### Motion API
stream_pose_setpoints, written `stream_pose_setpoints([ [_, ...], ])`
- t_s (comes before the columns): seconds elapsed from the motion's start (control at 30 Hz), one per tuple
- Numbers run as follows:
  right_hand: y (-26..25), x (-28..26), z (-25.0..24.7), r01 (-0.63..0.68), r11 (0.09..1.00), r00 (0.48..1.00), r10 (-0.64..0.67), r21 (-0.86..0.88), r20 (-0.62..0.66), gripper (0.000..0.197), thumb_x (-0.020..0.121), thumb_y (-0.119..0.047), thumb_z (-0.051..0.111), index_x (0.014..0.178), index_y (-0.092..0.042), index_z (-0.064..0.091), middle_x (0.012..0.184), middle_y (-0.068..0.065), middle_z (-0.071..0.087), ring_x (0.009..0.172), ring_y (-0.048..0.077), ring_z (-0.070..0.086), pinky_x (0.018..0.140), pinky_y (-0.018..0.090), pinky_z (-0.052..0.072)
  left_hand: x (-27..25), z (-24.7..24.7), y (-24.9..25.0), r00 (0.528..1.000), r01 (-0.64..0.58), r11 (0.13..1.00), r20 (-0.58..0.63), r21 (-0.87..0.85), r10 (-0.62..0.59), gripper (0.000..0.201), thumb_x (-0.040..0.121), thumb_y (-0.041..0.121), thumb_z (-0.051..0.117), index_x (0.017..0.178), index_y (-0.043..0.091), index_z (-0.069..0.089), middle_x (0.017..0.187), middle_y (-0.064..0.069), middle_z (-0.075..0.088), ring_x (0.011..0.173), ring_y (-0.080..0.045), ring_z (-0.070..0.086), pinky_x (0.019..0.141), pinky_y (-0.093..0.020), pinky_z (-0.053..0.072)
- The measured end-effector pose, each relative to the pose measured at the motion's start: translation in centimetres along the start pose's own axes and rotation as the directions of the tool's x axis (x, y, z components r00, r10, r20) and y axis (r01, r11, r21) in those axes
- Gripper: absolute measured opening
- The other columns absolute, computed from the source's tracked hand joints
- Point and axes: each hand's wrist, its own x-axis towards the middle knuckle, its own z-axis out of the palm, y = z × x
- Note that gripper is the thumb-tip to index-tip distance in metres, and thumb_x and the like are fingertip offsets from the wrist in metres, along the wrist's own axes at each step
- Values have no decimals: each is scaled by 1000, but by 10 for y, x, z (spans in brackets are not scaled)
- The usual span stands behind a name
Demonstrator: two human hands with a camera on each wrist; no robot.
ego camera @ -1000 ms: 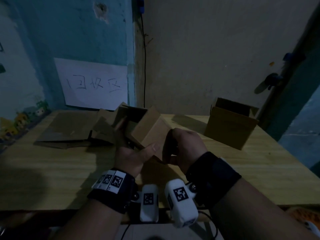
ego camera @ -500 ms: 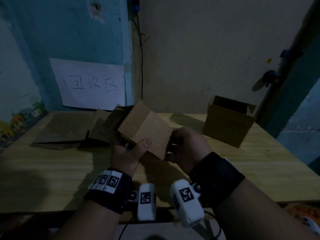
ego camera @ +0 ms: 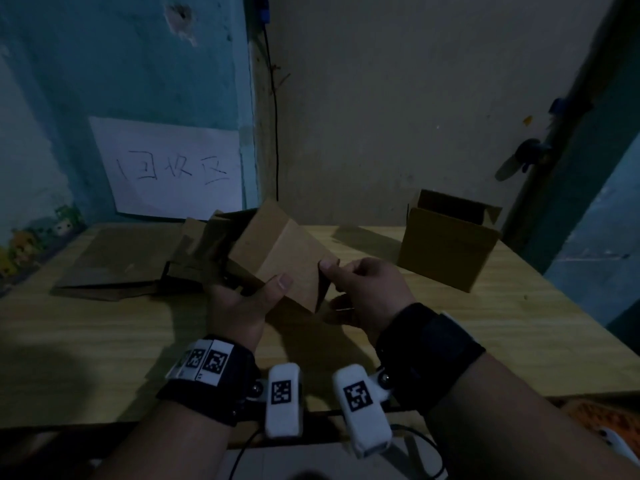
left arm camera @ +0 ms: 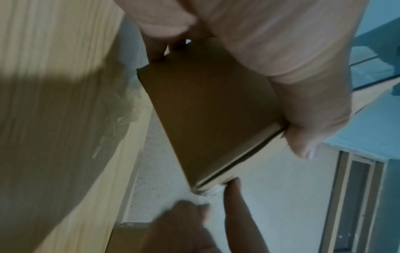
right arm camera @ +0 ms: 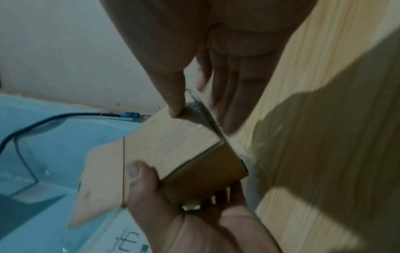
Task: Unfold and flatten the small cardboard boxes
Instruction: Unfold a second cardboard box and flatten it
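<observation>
A small brown cardboard box [ego camera: 280, 258] is held tilted above the wooden table [ego camera: 104, 341], its open end toward the wall. My left hand [ego camera: 249, 299] grips it from below, thumb on the top face. My right hand [ego camera: 346, 275] pinches the box's near right corner between thumb and fingers. In the right wrist view the right hand [right arm camera: 201, 111] nips a thin shiny edge of the box [right arm camera: 173, 140]; tape or flap, I cannot tell. In the left wrist view the left hand [left arm camera: 303, 111] wraps one side of the box [left arm camera: 207, 111].
A second box [ego camera: 446, 251] stands open at the back right of the table. Flattened cardboard [ego camera: 114, 268] lies in a pile at the back left, under a paper sign [ego camera: 169, 168] on the blue wall. A cable [ego camera: 275, 133] hangs down the wall corner.
The box has turned and risen a little in my hands. My right hand went from a fist at the box's end to a thumb-and-finger pinch on its right corner.
</observation>
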Motion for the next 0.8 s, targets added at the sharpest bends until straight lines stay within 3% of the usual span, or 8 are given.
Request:
stream_pose_setpoints([
  [0.07,-1,-1,1,-15,992,999,11,-121,-36,33,96,-41,73,101,-9,70,96,14,69,79,27,70,63,36,61,2,-1,-2,1000,-29,1000,-6,-3,29,87,43,36,94,120,55,57,118,20,70,100,14,70,75,-18,61],
  [0.2,-4,1,2,-112,993,993,111,-36,-33,29,96,-36,74,105,-9,73,95,12,69,76,26,66,60,35,52,5,-5,-6,997,-72,994,-5,79,73,103,44,39,98,138,45,57,134,12,69,117,-1,68,90,-32,59],
  [0.3,-5,2,3,-157,984,988,157,80,10,26,98,-24,72,111,-1,72,90,11,66,62,21,62,48,29,45,3,-4,-5,995,-100,986,5,134,100,132,36,28,107,149,37,40,155,-3,49,120,2,57,79,-15,57],
  [0.4,-5,3,3,-184,972,983,179,148,45,27,102,-16,66,118,5,68,80,11,59,51,17,55,40,27,37,0,-2,-3,996,-90,988,10,123,90,133,34,26,104,147,44,37,143,7,52,116,4,56,75,-15,60],
  [0.5,-3,6,3,-174,967,984,163,187,73,26,103,-14,62,119,6,65,76,9,52,46,15,46,39,25,32,-2,0,1,997,-66,992,-25,104,69,122,48,17,97,152,37,37,128,23,52,107,8,59,76,-18,56],
  [0.6,0,5,1,-132,978,987,116,159,108,9,101,-12,61,102,-4,65,69,4,47,47,14,41,44,27,29,-1,1,3,997,-59,998,-53,24,61,109,52,9,98,147,28,47,126,16,60,97,14,67,65,-9,57],
  [0.7,3,5,-9,-88,989,993,78,117,92,9,101,-12,59,92,-11,58,68,3,43,50,15,40,47,28,28,-3,2,4,992,21,994,-125,-106,-34,101,42,35,96,131,47,50,124,18,64,109,1,67,74,-25,60],
  [0.8,6,9,-22,-73,988,996,66,137,58,17,101,-11,56,85,-16,52,66,2,40,52,16,37,48,30,26,-2,-1,3,967,109,958,-194,-266,-164,127,40,59,98,152,47,41,129,14,62,125,-21,64,95,-49,58],
])
